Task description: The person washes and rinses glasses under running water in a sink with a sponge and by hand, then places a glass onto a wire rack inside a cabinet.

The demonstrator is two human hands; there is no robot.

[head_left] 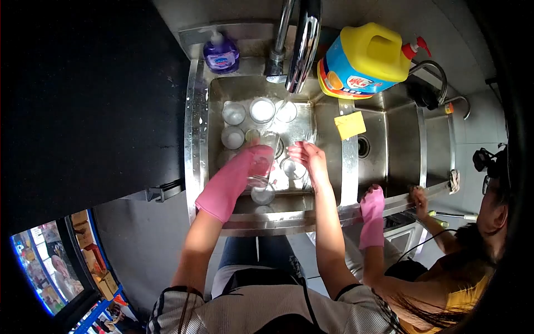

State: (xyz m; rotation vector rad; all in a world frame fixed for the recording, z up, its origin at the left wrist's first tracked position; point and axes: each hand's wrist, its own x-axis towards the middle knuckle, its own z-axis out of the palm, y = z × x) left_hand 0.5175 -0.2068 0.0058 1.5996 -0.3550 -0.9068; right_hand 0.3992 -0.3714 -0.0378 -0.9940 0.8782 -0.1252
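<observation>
"Pink-gloved, the left hand (253, 158) is seen low in the steel sink (197, 128). What is held?"

"One clear glass (266, 167), with the fingers closed on it; whether they are wrapped around or reach inside cannot be told. The tap (303, 55) is placed above, toward one o'clock, and water is being run."

"And the right hand (310, 158)?"

"It is left bare, at three o'clock from that glass, fingers half bent. Whether anything is gripped cannot be told."

"How far has the rinsing been taken?"

"Partway, it would be judged. Other glasses (262, 110) are spread through the basin, from ten o'clock round to one, with more at three and six. Which have been cleaned cannot be made out. The yellow sponge (350, 126) is laid on the divider, toward two o'clock."
</observation>
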